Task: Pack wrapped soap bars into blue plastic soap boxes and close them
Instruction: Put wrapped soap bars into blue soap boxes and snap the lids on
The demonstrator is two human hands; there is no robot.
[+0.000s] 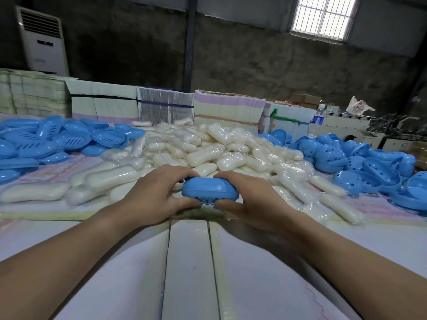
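Note:
A closed blue soap box sits between both hands just in front of the soap pile. My left hand grips its left end, fingers curled over the top and thumb underneath. My right hand grips the right end the same way. The box's contents are hidden. Behind it lies a big heap of wrapped white soap bars.
Blue slotted box halves are piled at the left, and blue perforated halves at the right. Stacks of flat cartons line the back. The white table surface stretches toward me.

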